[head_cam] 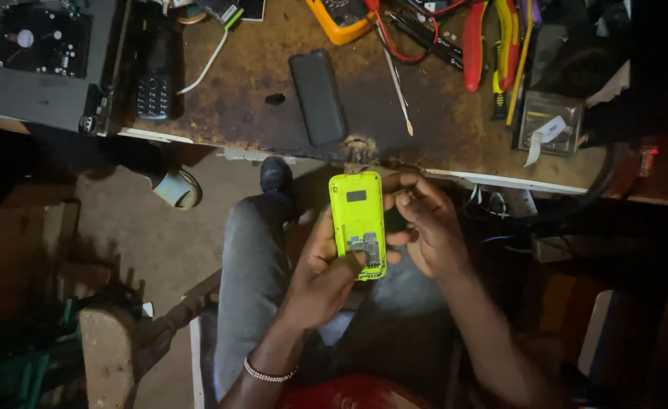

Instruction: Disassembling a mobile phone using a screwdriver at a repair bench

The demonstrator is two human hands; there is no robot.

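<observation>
A bright yellow-green phone (357, 220) with its back cover off is held over my lap, its card slots showing near the lower end. My left hand (323, 273) grips it from below and the left, thumb on the lower edge. To the right of the phone, my right hand (425, 223) has its fingers curled and its fingertips touching the phone's right edge. A beaded bracelet (270, 373) circles my left wrist.
A worn workbench (258, 98) lies ahead with a black phone cover (317, 97), a dark keypad phone (153, 95), a yellow multimeter (339, 19), red-handled pliers (473, 45), a thin stick tool (399, 91) and a small grey component with a ribbon (550, 125). A wooden stool (110, 348) stands at the left.
</observation>
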